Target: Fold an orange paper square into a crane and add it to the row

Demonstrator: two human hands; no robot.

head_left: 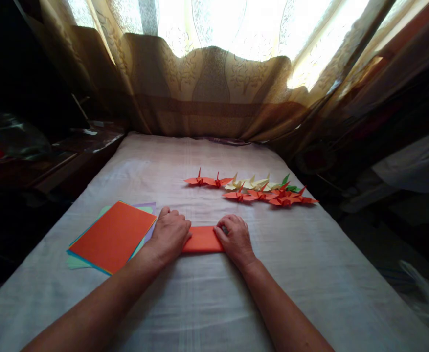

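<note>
A folded strip of orange paper [203,239] lies flat on the cloth-covered surface between my two hands. My left hand [170,230] is closed at its left end, the thumb against the paper and the fingers curled. At the right end my right hand [234,238] pinches the edge, its thumb on the paper and the fingers bent. Left of my left hand is a stack of coloured paper sheets [113,237], orange on top, with blue, pale green and purple edges showing beneath.
Beyond my hands stand several folded paper cranes: orange cranes [239,196], pale yellow cranes [251,183] and a green crane [291,187]. A patterned curtain [214,83] hangs behind the far edge of the white cloth [185,303]. Dark furniture [63,161] borders the left side.
</note>
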